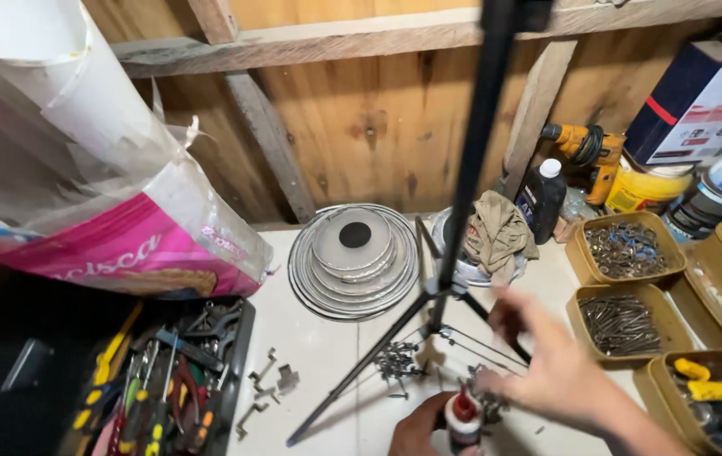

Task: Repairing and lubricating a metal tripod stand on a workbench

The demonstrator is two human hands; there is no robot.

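Two hands busy: our left hand grips the bottle, right hand spread near the tripod — one bump could topple it.

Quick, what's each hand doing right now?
Left hand: closed around a small red-capped bottle.
Right hand: blurred, fingers spread, holding nothing visible.

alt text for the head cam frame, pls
Over a white worktop, the person's left hand grips a small red-capped bottle while the blurred right hand reaches toward loose screws beside a black tripod. Around them: a tray of hand tools, stacked round metal lids, tan bins of screws.
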